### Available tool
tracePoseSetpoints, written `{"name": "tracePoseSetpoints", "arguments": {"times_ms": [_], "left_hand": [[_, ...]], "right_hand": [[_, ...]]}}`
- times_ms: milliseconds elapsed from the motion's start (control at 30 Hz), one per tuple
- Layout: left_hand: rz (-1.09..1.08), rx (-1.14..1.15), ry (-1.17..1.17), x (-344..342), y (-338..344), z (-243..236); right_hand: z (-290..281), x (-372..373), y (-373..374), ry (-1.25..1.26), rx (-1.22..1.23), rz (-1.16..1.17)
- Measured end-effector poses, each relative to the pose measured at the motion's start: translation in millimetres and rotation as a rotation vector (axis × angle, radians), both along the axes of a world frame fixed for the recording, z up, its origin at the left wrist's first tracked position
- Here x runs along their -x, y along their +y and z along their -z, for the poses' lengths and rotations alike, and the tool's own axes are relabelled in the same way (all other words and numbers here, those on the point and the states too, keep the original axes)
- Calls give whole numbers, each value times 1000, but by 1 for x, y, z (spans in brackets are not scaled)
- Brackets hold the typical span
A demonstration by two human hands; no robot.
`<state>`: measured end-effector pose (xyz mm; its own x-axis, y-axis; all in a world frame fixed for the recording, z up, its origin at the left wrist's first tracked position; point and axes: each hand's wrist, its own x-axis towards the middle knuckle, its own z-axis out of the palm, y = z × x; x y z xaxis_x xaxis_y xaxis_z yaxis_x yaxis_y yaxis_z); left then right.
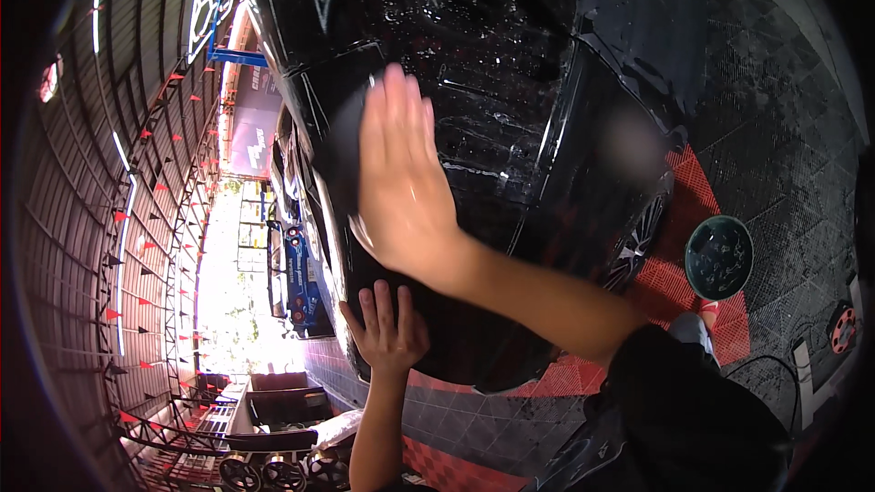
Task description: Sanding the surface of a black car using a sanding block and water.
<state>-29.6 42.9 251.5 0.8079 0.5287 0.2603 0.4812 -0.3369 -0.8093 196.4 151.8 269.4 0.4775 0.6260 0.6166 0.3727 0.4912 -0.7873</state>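
1. A black car (pixel 492 310) fills the middle of my view, its glossy body beaded and streaked with water toward the top. It lies directly under the right hand and at the fingertips of the left, so both hands are over its near end.
2. Around it spreads a grid-patterned floor (pixel 766 109), grey for the most part, with red tiles near the car's wheel.
3. A ribbed metal roof (pixel 73 219) curves up on the left, with strip lights along it.
4. The right hand (pixel 406 178) is opened flat, palm toward the bodywork, its 4 fingers straight and close together. A dark grey rounded patch shows beside it; I can't tell whether that is a pad under the palm or a reflection.
5. The left hand (pixel 390 328) is nearer the person, open with fingers a little apart, set against the car's edge. I see nothing gripped in it.
6. A green bucket (pixel 720 258) stands on the floor to the right, suds and liquid inside.
7. Beyond the car hangs a purple-grey banner (pixel 251 128) with pale lettering turned sideways.
8. Near it sits a blue car (pixel 299 278), with round red lights and some lettering on its back.
9. At the lower left are 3 spoked wheels (pixel 283 472).
10. Small red pennants (pixel 120 216) dangle in strings below the roof.
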Motion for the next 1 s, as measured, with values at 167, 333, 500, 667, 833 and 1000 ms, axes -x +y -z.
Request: {"name": "tracePoseSetpoints", "arguments": {"times_ms": [167,333,500,667,833,1000], "left_hand": [[-13,-11,4,4,-2,1],[-5,8,-11,1,-1,3],[-1,36,-32,7,0,5],[35,392,-323,-11,-18,-7],[76,730,-743,-87,-49,54],[274,663,-1267,-118,-47,76]], "right_hand": [[36,38,-37,90,-57,7],[-15,-22,12,55,-62,16],[53,30,-54,-137,36,-79],[96,14,-137,-47,108,-503],[100,-27,-143,-8,347,-825],[91,-101,-137,-439,475,-1174]]}}
